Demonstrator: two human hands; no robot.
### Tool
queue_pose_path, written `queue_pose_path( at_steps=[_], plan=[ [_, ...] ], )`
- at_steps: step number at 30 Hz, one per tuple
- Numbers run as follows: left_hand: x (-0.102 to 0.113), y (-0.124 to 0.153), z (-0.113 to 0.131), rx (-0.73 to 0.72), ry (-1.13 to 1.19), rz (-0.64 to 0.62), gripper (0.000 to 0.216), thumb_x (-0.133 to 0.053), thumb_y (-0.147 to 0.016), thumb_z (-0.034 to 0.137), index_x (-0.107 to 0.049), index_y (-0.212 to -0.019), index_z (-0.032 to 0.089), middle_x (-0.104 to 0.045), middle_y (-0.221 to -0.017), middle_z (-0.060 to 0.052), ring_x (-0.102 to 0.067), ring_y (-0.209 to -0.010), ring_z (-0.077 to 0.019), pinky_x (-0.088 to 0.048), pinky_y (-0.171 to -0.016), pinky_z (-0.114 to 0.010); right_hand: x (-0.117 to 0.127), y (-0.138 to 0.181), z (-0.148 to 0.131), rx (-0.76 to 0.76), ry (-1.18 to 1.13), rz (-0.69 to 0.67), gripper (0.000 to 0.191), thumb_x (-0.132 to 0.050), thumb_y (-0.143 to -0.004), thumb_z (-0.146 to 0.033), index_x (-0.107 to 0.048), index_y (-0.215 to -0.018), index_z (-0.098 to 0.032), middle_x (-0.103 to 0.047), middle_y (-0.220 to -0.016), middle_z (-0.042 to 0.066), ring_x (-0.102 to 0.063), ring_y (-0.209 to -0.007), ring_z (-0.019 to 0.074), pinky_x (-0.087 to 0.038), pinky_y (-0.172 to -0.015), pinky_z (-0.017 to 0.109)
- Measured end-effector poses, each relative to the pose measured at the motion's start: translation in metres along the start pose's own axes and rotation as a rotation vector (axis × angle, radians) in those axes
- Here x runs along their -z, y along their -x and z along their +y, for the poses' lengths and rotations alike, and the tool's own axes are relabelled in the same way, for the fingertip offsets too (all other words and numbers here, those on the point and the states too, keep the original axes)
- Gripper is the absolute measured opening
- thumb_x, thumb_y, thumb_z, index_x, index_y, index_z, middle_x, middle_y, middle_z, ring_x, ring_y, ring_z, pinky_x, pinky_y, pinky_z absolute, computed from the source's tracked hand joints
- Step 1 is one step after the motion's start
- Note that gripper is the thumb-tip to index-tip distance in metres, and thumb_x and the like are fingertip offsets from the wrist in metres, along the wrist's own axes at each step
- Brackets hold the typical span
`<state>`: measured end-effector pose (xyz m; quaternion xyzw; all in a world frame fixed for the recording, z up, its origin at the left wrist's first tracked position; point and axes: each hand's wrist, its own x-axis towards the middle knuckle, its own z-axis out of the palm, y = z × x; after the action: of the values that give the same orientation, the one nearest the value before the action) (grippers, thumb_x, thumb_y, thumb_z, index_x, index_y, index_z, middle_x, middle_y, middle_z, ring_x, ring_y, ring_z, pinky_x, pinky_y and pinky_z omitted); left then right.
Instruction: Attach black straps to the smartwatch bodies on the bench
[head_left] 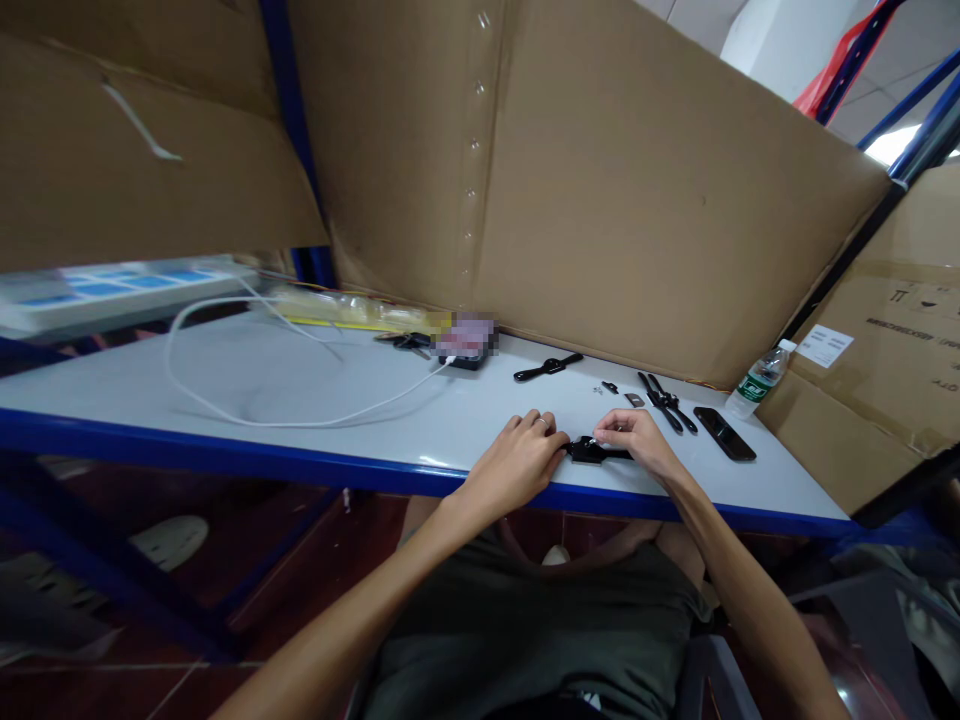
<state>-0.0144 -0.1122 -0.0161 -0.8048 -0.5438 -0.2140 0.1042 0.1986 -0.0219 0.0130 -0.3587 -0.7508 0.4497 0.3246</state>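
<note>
A black spokeshave (587, 450) lies near the front edge of the table, its long handles pointing left and right. My left hand (527, 450) is closed around its left handle, which the fingers mostly hide. At the middle of the tool, the fingers of my right hand (628, 434) are pinched together on a small shiny metal part, too small to name surely. Behind it lie small loose screws (598, 389), a little black piece (610, 387) and a flat metal blade (634, 400). Another spokeshave (548, 367) rests farther back, and a pair of spokeshaves (667, 402) sits to the right.
A black phone (724, 434) and a water bottle (760, 379) stand at the right. Farther left are a device with a blurred screen (465, 342), its white cable (247, 424), keys (409, 341) and plastic packaging (352, 310). Tall cardboard (637, 190) walls the table's back.
</note>
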Motion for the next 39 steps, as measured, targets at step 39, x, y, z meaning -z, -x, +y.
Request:
queue_pose_path(
  at_steps=[39],
  plan=[
    [0.000, 0.002, -0.003, 0.002, 0.053, 0.000, 0.032, -0.048, -0.104, 0.019, -0.079, -0.114, 0.021, -0.066, -0.104, -0.012, -0.058, -0.099, -0.0279, -0.044, -0.083, -0.040, -0.010, -0.023, -0.004, -0.182, 0.009, -0.043, 0.002, -0.070, -0.061, -0.019, -0.069, -0.062, -0.017, -0.067, -0.062, 0.001, -0.056, -0.061, 0.0139, -0.043, -0.062, 0.026]
  ],
)
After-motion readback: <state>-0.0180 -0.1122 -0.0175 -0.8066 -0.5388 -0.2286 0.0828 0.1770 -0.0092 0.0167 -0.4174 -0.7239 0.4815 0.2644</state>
